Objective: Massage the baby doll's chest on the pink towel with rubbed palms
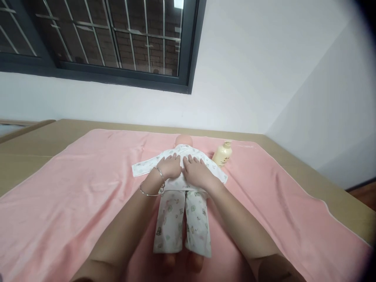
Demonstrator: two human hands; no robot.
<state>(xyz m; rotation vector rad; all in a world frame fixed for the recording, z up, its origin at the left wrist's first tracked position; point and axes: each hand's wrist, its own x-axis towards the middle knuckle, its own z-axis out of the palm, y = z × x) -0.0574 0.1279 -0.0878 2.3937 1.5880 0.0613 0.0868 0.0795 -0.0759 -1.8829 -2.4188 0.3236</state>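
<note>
A baby doll [183, 140] lies on a pink blanket [96, 188], its head toward the wall and its feet toward me. It wears a white printed long-sleeved top [183, 183] and matching trousers [172, 223]. On the left half of the top's upper part rests my left hand [170, 166], flat, with fingers stretched out and bangles [151, 194] around the wrist. My right hand [196, 170] lies flat on the right half, close beside the left one. Neither hand holds anything. The doll's face is not visible.
A pale yellow pump bottle [222, 154] leans at a tilt by the doll's right-hand sleeve. Beneath the blanket is a tan surface [73, 124] that meets a white wall [235, 78]. A dark-framed window [123, 74] with bars is above.
</note>
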